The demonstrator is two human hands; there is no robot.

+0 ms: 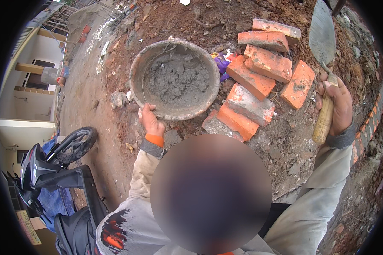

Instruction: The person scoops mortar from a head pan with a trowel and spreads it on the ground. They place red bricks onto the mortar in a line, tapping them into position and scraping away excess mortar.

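My left hand (152,122) grips the near rim of a round basin (134,80), its fingers wrapped over the edge. Wet grey mortar (178,78) lies inside the basin, lumpy on top. On the right, my right hand (338,104) is closed round the wooden handle of a trowel (322,36). The trowel's broad metal blade points away from me, over the soil, and carries no visible load of mortar. Between my hands lies a loose heap of orange bricks (268,63), some smeared with grey. A single brick (298,84) rests nearest the trowel handle.
Crumpled purple wrapping (222,66) is wedged between basin and bricks. Stones (118,99) and rubble lie on the earth left of the basin. A parked motorbike (51,170) stands at lower left, before a pale building (36,102). A low brick course (370,119) runs along the right.
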